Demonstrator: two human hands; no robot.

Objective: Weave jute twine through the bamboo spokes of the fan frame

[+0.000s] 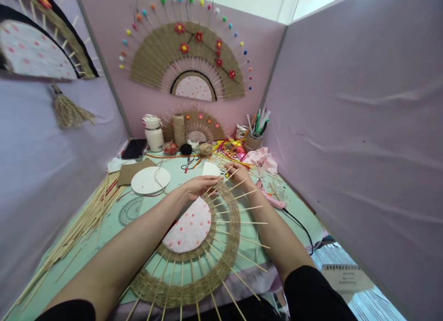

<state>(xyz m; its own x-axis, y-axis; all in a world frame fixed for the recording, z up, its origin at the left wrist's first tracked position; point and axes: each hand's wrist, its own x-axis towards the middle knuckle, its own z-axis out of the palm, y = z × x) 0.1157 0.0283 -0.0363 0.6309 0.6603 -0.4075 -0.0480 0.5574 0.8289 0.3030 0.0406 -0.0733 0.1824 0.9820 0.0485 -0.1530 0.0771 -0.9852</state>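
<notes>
A half-round woven fan (234,219) with wooden sticks and a pink dotted centre (192,224) lies tilted at the table's front edge. My left hand (202,186) is closed on the upper end of its woven band, fingers pressed together. Just right of it, my right hand (237,172) pinches at the stick tips beside a small yellow and metallic item (224,173), too small to make out. A white paper piece (210,169) lies behind my left fingertips.
A pink glue gun (273,200) with a black cord lies right of my right forearm. Long sticks (83,219) and a white oval (150,180) are on the left. A white bottle (153,134), twine roll (179,130) and tool cup (253,141) stand at the back.
</notes>
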